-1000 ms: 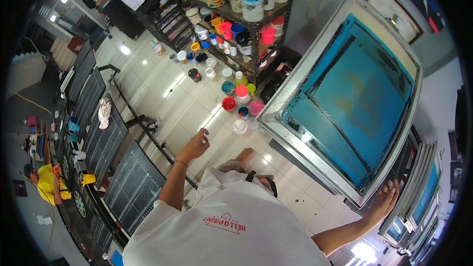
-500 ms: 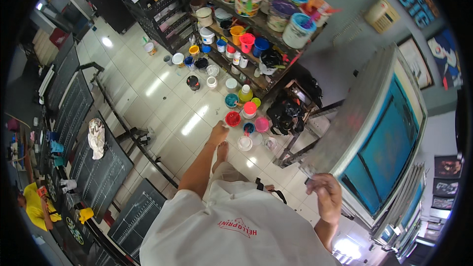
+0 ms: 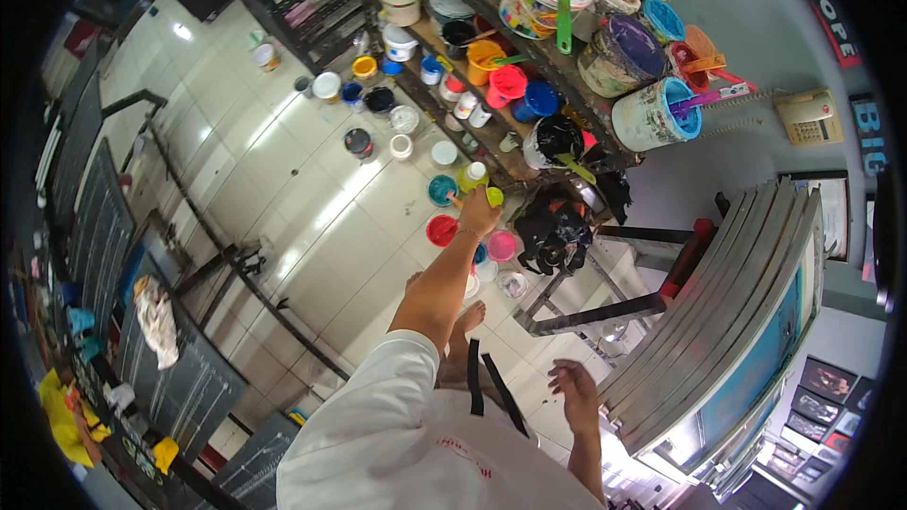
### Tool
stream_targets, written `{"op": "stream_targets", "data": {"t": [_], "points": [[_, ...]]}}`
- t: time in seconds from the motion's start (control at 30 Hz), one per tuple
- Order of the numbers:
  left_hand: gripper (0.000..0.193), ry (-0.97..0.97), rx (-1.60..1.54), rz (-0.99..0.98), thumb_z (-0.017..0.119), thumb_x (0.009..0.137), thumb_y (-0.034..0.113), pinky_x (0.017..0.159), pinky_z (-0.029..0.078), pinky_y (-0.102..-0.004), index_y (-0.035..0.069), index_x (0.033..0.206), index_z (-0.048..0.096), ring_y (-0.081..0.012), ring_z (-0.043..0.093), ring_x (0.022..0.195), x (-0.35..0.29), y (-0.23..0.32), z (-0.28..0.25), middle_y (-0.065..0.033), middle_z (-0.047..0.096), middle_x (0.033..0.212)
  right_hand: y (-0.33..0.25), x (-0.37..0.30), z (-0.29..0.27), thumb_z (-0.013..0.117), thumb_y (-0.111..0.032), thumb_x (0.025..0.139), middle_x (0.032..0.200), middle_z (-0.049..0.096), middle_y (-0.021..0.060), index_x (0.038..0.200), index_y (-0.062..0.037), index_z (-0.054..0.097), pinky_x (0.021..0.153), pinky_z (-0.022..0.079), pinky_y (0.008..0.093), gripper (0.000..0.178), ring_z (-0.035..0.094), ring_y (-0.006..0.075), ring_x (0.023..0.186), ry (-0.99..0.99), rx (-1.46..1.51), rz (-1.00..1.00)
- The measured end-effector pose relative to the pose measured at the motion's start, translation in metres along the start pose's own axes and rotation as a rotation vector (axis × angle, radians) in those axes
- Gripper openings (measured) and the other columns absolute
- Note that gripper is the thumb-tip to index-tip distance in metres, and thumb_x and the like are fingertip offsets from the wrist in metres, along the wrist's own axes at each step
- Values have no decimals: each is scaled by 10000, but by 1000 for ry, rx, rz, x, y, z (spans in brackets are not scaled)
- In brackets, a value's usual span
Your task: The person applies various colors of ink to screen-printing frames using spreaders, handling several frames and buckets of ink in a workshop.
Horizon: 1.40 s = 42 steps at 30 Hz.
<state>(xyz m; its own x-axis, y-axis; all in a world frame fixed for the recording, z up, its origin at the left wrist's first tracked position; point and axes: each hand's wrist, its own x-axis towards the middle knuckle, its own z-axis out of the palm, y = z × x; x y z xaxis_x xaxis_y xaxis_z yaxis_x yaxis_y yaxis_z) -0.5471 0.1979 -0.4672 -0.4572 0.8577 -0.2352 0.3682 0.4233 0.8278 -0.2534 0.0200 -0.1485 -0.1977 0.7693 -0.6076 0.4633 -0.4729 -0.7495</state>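
My left arm stretches down and forward toward a cluster of paint tubs on the floor. My left hand (image 3: 480,212) is among them, its back toward me and its fingertips hidden, so I cannot see whether it grips anything. Beside it are a tub of red paint (image 3: 441,230), a teal tub (image 3: 442,191), a pink tub (image 3: 503,246) and a yellow-green bottle (image 3: 471,176) with a white cap. My right hand (image 3: 574,395) hangs in the air beside a stack of framed screens (image 3: 699,321), with loosely bent fingers apart and nothing in them.
A shelf (image 3: 529,66) crowded with paint buckets stands ahead. A black bag (image 3: 553,231) and a metal stand (image 3: 605,314) are to the right of the tubs. Dark printing boards (image 3: 184,359) on a rail line the left, with a person in yellow (image 3: 64,416) beyond.
My left hand has moved forward and right, from near the red tub to farther among the tubs. My right hand has dropped and moved left, away from the screens' edge. The view has shifted.
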Motion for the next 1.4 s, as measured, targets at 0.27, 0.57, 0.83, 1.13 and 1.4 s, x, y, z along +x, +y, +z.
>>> {"op": "stream_targets", "data": {"t": [0.27, 0.57, 0.83, 1.13, 1.4], "points": [[1019, 129, -26, 265, 910, 692, 281, 1147, 357, -501, -12, 1505, 370, -435, 437, 1320, 98, 26, 62, -228, 477, 1440, 72, -2, -1, 612, -238, 1021, 1024, 734, 113, 1238, 26, 651, 722, 545, 301, 343, 688, 167, 829, 117, 44, 274], [1106, 208, -37, 370, 960, 614, 341, 1180, 286, -525, -10, 1481, 371, -433, 357, 1374, 125, 47, 83, -215, 444, 1458, 99, -7, 0, 622, -306, 1050, 1015, 724, 98, 1258, 14, 624, 719, 541, 298, 382, 680, 151, 829, 100, 71, 360], [1077, 240, -91, 336, 978, 550, 293, 1155, 301, -532, 23, 1431, 421, -425, 414, 1352, 128, 57, 84, -198, 534, 1364, 112, -2, -7, 578, -178, 1021, 975, 732, 94, 1269, 47, 619, 730, 550, 290, 338, 670, 124, 831, 121, 94, 440], [831, 221, -318, 356, 958, 567, 168, 1041, 442, -502, 12, 1293, 585, -404, 583, 1197, 109, 54, 63, -208, 652, 1199, 77, 14, -3, 604, -174, 1029, 1012, 748, 102, 1269, 19, 632, 718, 555, 275, 309, 685, 128, 816, 94, 0, 260], [712, 180, -431, 350, 918, 629, 88, 1026, 492, -411, -27, 1261, 613, -290, 670, 1102, 26, 58, -8, -158, 708, 1175, 31, 37, 21, 618, -288, 1042, 1102, 723, 207, 1299, 24, 592, 853, 570, 377, 404, 725, 242, 1023, -4, -74, 27]]}}
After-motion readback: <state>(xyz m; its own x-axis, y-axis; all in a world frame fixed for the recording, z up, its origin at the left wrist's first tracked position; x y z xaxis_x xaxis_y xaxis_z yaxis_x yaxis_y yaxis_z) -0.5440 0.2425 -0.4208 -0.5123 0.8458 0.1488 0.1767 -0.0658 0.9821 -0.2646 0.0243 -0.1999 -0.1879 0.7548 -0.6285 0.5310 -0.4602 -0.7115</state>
